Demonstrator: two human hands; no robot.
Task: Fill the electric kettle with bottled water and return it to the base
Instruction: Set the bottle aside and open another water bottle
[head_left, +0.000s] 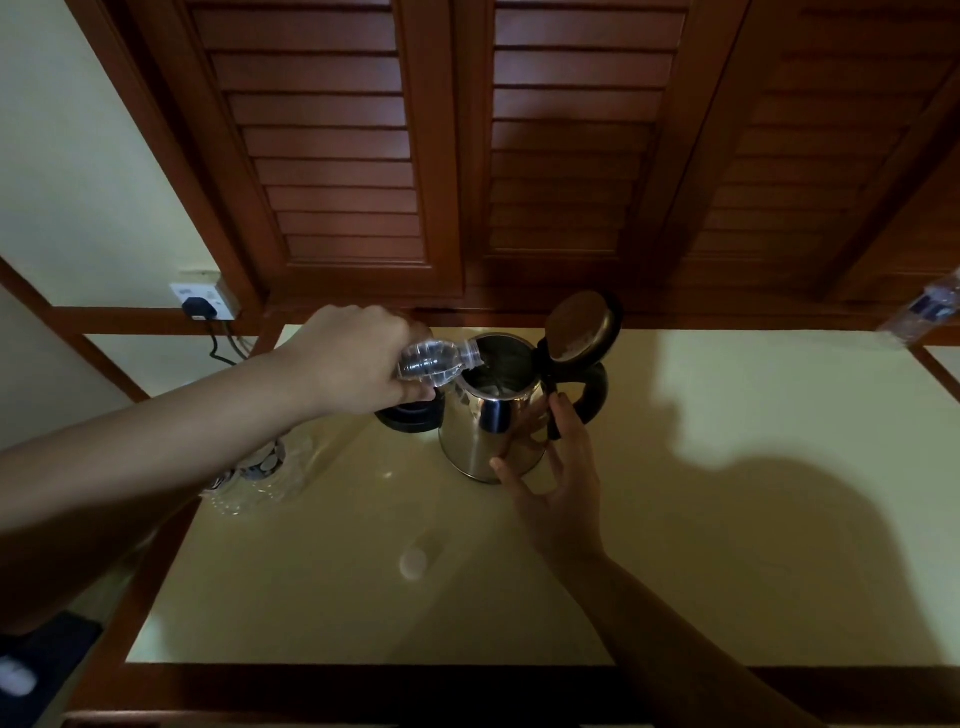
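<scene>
Dim room, louvred wooden doors (332, 156) across the back wall, and a pale yellow countertop (727, 519) with a dark wood edge spreading out below; right in the middle of it stands the steel kettle (488, 431), upright on the counter, its lid (582, 327) flipped up and back on the hinge, black handle (592, 389) pointing to the right; the black base (410, 415) sits just behind and to the left of it, touching or nearly so, hard to say in this light, and the kettle is not on it; here is the left hand (353, 364), fingers curled tight round a clear plastic bottle (436, 364), tipped over nearly flat with its open neck over the kettle's mouth; water seems to be running in, though the stream is too faint to be sure; the right hand (550, 478) is at the kettle's near side, fingers spread and fairly straight, fingertips resting against the steel wall and the lower end of the handle, steadying rather than gripping; under the left forearm lie more clear bottles (260, 473) on the counter's left edge; a small white cap (414, 563) sits alone nearer the front; at far left a wall socket (200, 300) carries a black plug with its cord hanging down.
</scene>
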